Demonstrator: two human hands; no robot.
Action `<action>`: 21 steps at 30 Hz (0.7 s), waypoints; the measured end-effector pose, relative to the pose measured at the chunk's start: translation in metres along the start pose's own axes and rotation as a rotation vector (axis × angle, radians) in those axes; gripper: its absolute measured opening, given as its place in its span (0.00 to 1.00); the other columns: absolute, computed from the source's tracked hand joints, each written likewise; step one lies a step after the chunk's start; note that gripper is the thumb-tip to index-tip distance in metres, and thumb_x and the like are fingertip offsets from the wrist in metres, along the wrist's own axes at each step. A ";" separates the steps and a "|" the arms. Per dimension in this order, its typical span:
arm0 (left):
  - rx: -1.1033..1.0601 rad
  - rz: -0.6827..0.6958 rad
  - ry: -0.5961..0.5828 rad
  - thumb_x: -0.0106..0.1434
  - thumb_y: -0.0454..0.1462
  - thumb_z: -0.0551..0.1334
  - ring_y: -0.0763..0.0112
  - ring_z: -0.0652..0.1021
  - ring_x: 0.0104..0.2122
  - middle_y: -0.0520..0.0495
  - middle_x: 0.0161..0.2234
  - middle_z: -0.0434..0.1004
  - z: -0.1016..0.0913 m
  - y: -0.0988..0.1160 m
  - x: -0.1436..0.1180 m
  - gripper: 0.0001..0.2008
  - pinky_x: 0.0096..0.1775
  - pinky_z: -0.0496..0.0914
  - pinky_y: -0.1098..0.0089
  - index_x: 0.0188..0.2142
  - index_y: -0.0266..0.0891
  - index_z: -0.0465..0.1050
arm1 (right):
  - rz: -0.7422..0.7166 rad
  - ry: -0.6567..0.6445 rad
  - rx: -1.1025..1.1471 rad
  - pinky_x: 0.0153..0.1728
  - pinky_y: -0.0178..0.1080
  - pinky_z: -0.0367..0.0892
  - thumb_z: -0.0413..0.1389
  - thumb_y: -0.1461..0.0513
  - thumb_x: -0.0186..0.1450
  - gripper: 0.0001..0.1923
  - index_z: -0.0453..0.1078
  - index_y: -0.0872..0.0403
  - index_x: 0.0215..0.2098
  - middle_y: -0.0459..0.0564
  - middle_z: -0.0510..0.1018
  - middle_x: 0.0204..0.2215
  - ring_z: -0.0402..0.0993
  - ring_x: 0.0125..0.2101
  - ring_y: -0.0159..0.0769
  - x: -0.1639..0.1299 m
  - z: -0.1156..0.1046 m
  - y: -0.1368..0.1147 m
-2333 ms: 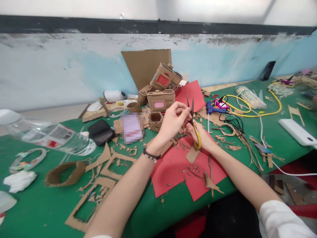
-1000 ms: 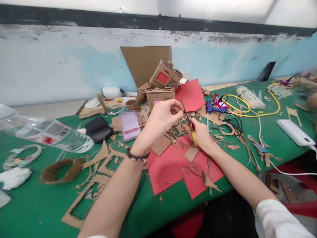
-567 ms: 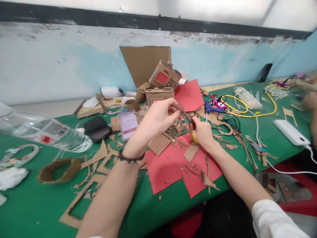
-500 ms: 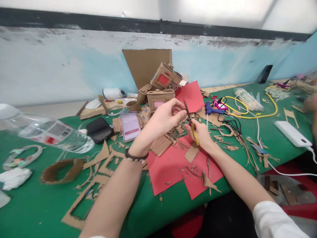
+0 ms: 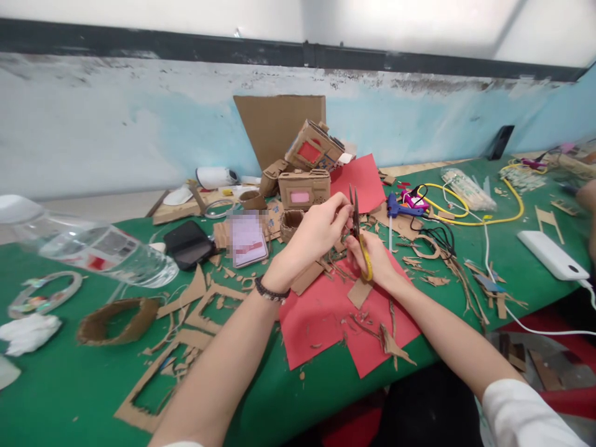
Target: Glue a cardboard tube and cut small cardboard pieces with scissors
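My right hand [image 5: 372,257] grips a pair of scissors [image 5: 365,257] with yellow handles, blades pointing up and slightly apart. Close against the blades, my left hand [image 5: 323,226] has its fingers pinched together; whatever they hold is too small or hidden to make out. Below both hands lie sheets of red paper [image 5: 311,329] strewn with cardboard scraps and a small cardboard rectangle [image 5: 360,292]. Behind them, a cardboard model camera [image 5: 305,189] with a pink window stands under a tilted one with a red window [image 5: 313,149].
A water bottle [image 5: 102,245], a phone [image 5: 249,239] and a cardboard ring [image 5: 116,320] are at left. To the right lie a blue glue gun [image 5: 403,208], yellow cable [image 5: 516,195] and white power bank [image 5: 552,254]. Another person's hand [image 5: 587,195] shows at the right edge.
The scissor blades have spread apart. My left hand has shifted slightly right and down beside them, uncovering a small cardboard piece behind it.
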State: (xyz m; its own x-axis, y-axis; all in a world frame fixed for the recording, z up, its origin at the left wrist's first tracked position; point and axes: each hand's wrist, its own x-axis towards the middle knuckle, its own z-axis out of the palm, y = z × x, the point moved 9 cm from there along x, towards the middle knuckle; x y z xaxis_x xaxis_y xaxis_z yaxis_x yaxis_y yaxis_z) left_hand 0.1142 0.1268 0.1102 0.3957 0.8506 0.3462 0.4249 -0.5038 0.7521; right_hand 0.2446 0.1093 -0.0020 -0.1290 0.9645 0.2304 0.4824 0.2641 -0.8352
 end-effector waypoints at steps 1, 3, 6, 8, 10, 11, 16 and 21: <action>0.027 0.010 0.002 0.79 0.42 0.55 0.67 0.79 0.31 0.50 0.32 0.82 -0.001 0.001 0.000 0.11 0.38 0.68 0.68 0.40 0.44 0.71 | -0.010 -0.007 0.016 0.30 0.38 0.67 0.47 0.35 0.78 0.28 0.65 0.47 0.35 0.45 0.78 0.23 0.74 0.23 0.38 0.000 0.000 -0.001; 0.082 0.033 -0.009 0.79 0.42 0.56 0.67 0.78 0.30 0.51 0.31 0.81 -0.002 0.000 0.001 0.11 0.38 0.67 0.67 0.39 0.44 0.72 | -0.033 -0.012 0.032 0.30 0.39 0.68 0.47 0.34 0.78 0.29 0.65 0.46 0.35 0.45 0.78 0.24 0.73 0.23 0.37 -0.001 0.001 -0.004; 0.124 0.055 -0.040 0.79 0.42 0.56 0.67 0.77 0.30 0.51 0.30 0.81 -0.005 -0.002 0.001 0.13 0.37 0.66 0.67 0.38 0.43 0.73 | -0.018 -0.037 0.048 0.28 0.38 0.66 0.46 0.36 0.78 0.27 0.65 0.46 0.35 0.44 0.77 0.23 0.73 0.21 0.37 -0.002 0.006 -0.002; 0.154 0.055 -0.051 0.79 0.42 0.56 0.67 0.76 0.29 0.51 0.30 0.81 -0.008 -0.003 0.000 0.13 0.37 0.65 0.67 0.37 0.43 0.73 | 0.008 -0.054 0.037 0.27 0.38 0.65 0.46 0.38 0.79 0.26 0.64 0.45 0.35 0.43 0.77 0.22 0.73 0.21 0.37 -0.003 0.009 0.002; 0.195 0.057 -0.059 0.78 0.42 0.56 0.67 0.75 0.28 0.51 0.29 0.80 -0.012 -0.001 -0.001 0.14 0.36 0.64 0.67 0.36 0.42 0.74 | 0.005 -0.043 -0.031 0.28 0.38 0.63 0.45 0.39 0.80 0.25 0.63 0.46 0.34 0.44 0.77 0.22 0.73 0.22 0.38 -0.003 0.009 0.002; 0.218 0.061 -0.064 0.78 0.41 0.56 0.67 0.74 0.28 0.51 0.29 0.79 -0.013 0.000 -0.002 0.14 0.36 0.63 0.67 0.36 0.42 0.74 | -0.009 -0.030 -0.087 0.29 0.38 0.62 0.46 0.40 0.80 0.25 0.63 0.46 0.33 0.44 0.77 0.23 0.74 0.23 0.38 -0.003 0.007 0.001; 0.303 0.061 -0.088 0.77 0.41 0.57 0.66 0.73 0.27 0.50 0.28 0.79 -0.023 0.007 -0.005 0.15 0.35 0.63 0.66 0.35 0.42 0.76 | -0.070 0.031 -0.378 0.32 0.38 0.60 0.50 0.42 0.79 0.22 0.68 0.47 0.35 0.49 0.79 0.27 0.76 0.31 0.44 0.002 -0.002 -0.001; 0.424 0.068 -0.078 0.76 0.41 0.58 0.62 0.75 0.29 0.46 0.30 0.80 -0.027 0.007 -0.006 0.13 0.36 0.63 0.65 0.38 0.42 0.78 | -0.108 0.041 -0.492 0.35 0.39 0.61 0.52 0.42 0.79 0.22 0.72 0.48 0.38 0.53 0.81 0.31 0.78 0.34 0.46 0.005 -0.007 0.000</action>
State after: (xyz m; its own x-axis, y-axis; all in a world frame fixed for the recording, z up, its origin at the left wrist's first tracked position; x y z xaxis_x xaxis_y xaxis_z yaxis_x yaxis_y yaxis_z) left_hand 0.0927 0.1225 0.1290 0.4880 0.8075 0.3314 0.6859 -0.5896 0.4264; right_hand 0.2502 0.1140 0.0025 -0.1714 0.9284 0.3296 0.8209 0.3195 -0.4733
